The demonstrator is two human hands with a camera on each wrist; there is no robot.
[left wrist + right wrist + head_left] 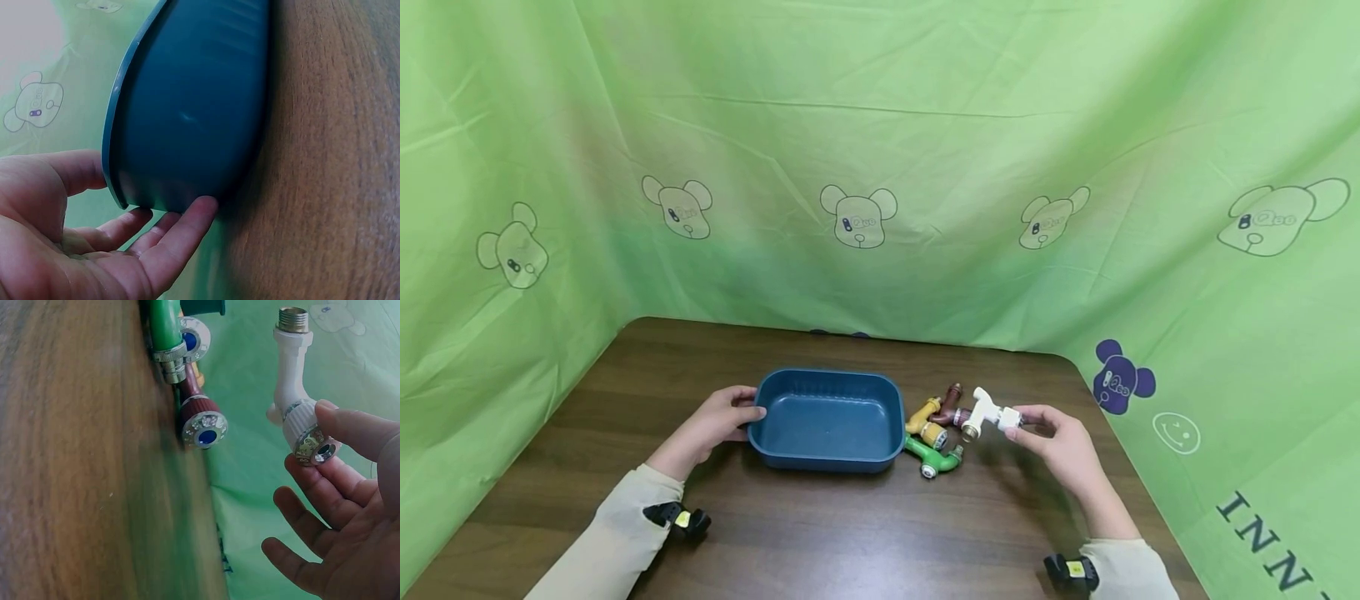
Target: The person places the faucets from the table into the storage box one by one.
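A blue rectangular plastic basin [831,421] sits on the table, its inside bare. My left hand [718,419] grips its left end; in the left wrist view the thumb is at the rim and the fingers touch the outer wall [187,119]. To the right, my right hand [1063,450] pinches a white tap [983,412] by its ribbed knob, between thumb and fingers. The right wrist view shows this tap [290,375] held above the table with its brass thread exposed. Beside the basin lie a yellow tap [919,419], a dark red tap [950,403] and a green tap [932,457], close together.
The brown wooden table [820,542] has rounded far corners. A green curtain [865,108] printed with bear heads hangs behind it and at both sides. Black bands with devices [679,518] are worn over both sleeves.
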